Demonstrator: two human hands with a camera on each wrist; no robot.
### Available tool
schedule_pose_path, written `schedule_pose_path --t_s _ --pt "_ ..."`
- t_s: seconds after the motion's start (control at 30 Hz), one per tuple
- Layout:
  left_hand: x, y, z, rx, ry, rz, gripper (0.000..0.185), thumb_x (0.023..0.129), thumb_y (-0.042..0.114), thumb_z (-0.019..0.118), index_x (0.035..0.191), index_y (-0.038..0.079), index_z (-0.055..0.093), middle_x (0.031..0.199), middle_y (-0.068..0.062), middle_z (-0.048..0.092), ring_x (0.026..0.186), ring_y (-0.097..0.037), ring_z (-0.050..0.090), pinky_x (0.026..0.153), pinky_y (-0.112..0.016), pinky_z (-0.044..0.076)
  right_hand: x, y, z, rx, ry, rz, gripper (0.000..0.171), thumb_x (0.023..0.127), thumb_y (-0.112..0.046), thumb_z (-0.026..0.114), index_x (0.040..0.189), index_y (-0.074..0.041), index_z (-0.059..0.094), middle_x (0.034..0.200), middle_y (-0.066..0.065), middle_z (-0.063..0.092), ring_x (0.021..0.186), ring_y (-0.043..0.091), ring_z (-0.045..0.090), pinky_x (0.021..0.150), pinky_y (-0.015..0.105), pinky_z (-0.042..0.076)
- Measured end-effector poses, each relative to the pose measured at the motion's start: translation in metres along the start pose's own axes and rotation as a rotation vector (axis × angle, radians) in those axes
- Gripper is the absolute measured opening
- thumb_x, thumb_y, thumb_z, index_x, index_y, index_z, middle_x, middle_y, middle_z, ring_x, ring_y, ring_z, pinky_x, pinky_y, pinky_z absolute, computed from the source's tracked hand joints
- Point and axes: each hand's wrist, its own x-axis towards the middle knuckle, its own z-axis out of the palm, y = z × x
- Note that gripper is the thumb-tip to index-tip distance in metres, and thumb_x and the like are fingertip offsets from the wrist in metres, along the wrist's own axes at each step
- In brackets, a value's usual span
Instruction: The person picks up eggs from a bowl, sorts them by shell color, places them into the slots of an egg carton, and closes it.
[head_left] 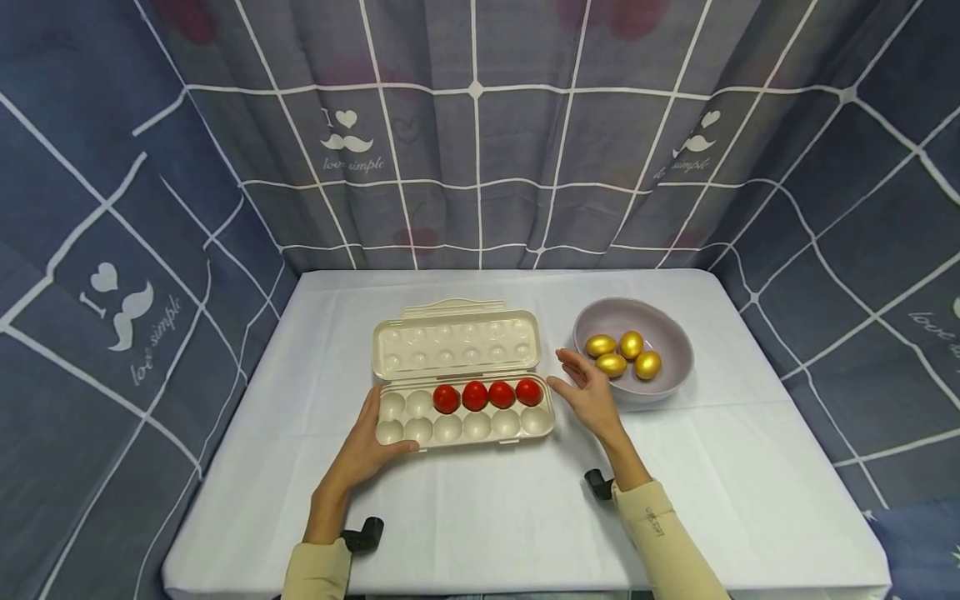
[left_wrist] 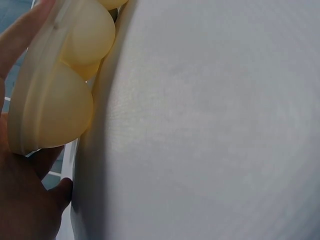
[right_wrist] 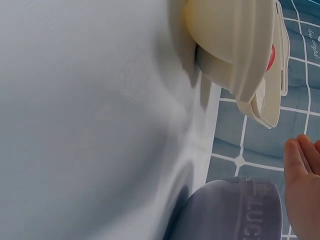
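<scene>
Egg carton [head_left: 476, 427], ribless cream plastic, lid [head_left: 457, 343] laid back, on a counter [head_left: 480, 517] under white cloth. Four glossy red balls [head_left: 475, 396] in its back row. Left hand [head_left: 366, 446] grips its left end; right hand [head_left: 592, 402], fingers extended and holding nothing, between carton and mauve bowl [head_left: 677, 350] of four shiny golden eggs [head_left: 611, 364]. Left wrist: smooth, domed cup undersides [left_wrist: 65, 105]. Right wrist: raised lettering [right_wrist: 252, 217] on the bowl's curved wall.

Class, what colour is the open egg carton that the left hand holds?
The egg carton is pale cream, shown best in the head view.
</scene>
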Motion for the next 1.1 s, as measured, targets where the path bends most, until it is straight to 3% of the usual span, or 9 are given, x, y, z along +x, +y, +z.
schedule_pose_path --t_s 0.3,0.57,0.73,0.93,1.1 --pt "0.000 0.001 0.000 -0.003 -0.003 -0.011 0.131 0.069 0.038 0.091 0.159 0.010 0.000 0.164 -0.014 0.003 0.148 -0.035 0.008 0.114 -0.059 0.015 -0.005 -0.001 -0.014 -0.018 0.094 -0.055 0.046 0.086 0.015 0.066 0.128 0.023 0.049 0.130 0.038 0.050 0.126 0.051 0.044 0.107 0.055 0.034" --pt "0.000 0.000 0.000 0.007 0.000 0.003 0.130 0.070 0.039 0.090 0.159 0.011 0.000 0.164 -0.014 0.005 0.148 -0.035 0.010 0.113 -0.060 0.016 -0.007 -0.005 -0.031 -0.039 0.143 -0.030 0.044 0.088 0.013 0.065 0.128 0.022 0.049 0.131 0.038 0.048 0.124 0.054 0.044 0.105 0.054 0.035" --pt "0.000 0.001 0.000 0.006 0.002 0.003 0.130 0.070 0.039 0.090 0.159 0.009 0.001 0.164 -0.015 0.006 0.148 -0.036 0.011 0.113 -0.060 0.017 -0.005 -0.007 -0.039 -0.031 0.191 0.001 0.047 0.088 0.012 0.066 0.130 0.022 0.048 0.133 0.037 0.048 0.125 0.040 0.050 0.107 0.053 0.034" --pt "0.000 0.002 0.000 0.013 -0.001 -0.008 0.130 0.069 0.040 0.090 0.159 0.008 0.000 0.164 -0.015 0.005 0.148 -0.036 0.010 0.114 -0.059 0.017 0.001 0.010 -0.061 -0.036 0.247 0.021 0.048 0.090 0.007 0.067 0.133 0.017 0.049 0.135 0.034 0.049 0.128 0.039 0.049 0.108 0.039 0.037" --pt "0.000 0.001 0.000 0.017 0.001 -0.011 0.131 0.069 0.041 0.090 0.159 0.008 0.000 0.164 -0.015 0.004 0.148 -0.036 0.009 0.114 -0.059 0.017 0.002 0.010 -0.075 -0.037 0.297 0.051 0.048 0.090 0.007 0.066 0.134 0.016 0.049 0.135 0.032 0.049 0.123 0.022 0.056 0.107 0.037 0.038"
